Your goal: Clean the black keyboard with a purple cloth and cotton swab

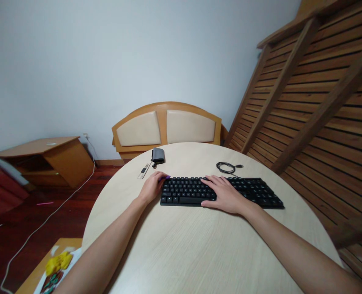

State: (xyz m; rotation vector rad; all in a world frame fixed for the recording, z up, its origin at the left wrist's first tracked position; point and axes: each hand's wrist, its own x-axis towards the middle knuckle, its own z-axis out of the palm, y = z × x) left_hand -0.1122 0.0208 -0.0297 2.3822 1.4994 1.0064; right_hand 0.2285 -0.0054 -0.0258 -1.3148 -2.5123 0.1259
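A black keyboard [188,192] lies flat on the round pale table [181,245]. At its upper left corner is my left hand [152,185], fingers closed round a small purple item [167,177]; only its tip shows, so its kind is unclear. Across the keys right of the middle rests my right hand [223,194], palm down with the fingers stretched and the thumb apart. It covers part of the keys. Behind the keyboard lies its coiled black cable [226,167] with a plug at the end.
Behind my left hand lie a small grey pouch [158,155] and a clear, ruler-like strip [144,170] with a dark piece on it. A headboard [167,126] stands beyond the table, and a slatted wooden frame [291,114] leans at the right. A yellow item [58,263] sits lower left.
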